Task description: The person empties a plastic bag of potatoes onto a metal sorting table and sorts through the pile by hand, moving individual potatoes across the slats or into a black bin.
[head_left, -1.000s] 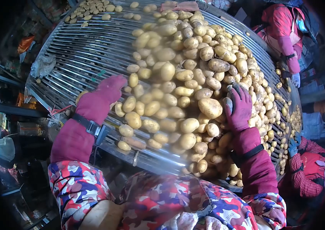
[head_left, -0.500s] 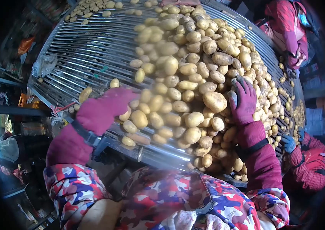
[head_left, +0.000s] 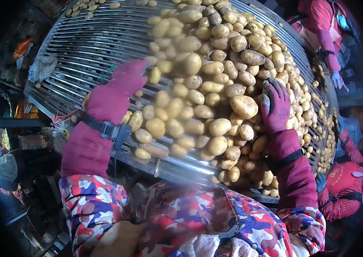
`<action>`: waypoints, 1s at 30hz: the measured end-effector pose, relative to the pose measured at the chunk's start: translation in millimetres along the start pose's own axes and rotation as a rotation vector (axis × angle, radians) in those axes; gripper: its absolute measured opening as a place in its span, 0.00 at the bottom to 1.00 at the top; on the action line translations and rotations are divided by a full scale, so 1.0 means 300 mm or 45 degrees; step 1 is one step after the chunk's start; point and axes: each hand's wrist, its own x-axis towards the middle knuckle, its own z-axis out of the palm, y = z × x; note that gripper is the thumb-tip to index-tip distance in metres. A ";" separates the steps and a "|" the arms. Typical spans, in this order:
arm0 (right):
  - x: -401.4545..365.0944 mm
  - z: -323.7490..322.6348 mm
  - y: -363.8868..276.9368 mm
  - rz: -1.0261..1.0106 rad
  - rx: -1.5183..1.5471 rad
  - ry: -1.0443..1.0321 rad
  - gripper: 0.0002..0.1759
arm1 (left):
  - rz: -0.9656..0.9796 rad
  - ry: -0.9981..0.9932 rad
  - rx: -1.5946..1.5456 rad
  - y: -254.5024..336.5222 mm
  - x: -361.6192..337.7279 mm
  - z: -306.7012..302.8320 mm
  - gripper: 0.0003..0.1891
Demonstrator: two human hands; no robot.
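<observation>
Evidently in the thick of handling loose potatoes (head_left: 212,67), heaped across the middle and right of a slatted metal table (head_left: 83,47), with mostly bare slats to the left and a few more potatoes at the far left. At the left edge of the heap, the left hand (head_left: 131,77), gloved in maroon: thumb parted from the fingers, partly open, with nothing visible in the gap. Just beside the fingertips, a small yellow potato (head_left: 155,75); impossible to tell of any touch there. Over on the right side of the heap, the right hand (head_left: 279,105), laid palm down, fingers close together and slightly bent; palm hidden, so impossible to tell of any grip. Just left of it, a large potato (head_left: 244,107) on top of the rest. Beyond the table, a person in pink (head_left: 320,19) at the far right and a person in red (head_left: 340,177) at the near right.

Judging by the pose, at a step of working among the potatoes, reaching on the left and resting or steadying on the right. For a next move, best to close thumb and fingers evenly around a single potato, pressing only lightly on the right to avoid a roll.
</observation>
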 end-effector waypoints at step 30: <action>-0.013 0.037 0.030 -0.044 -0.031 0.170 0.26 | -0.466 0.187 -1.470 0.198 -0.266 0.000 0.24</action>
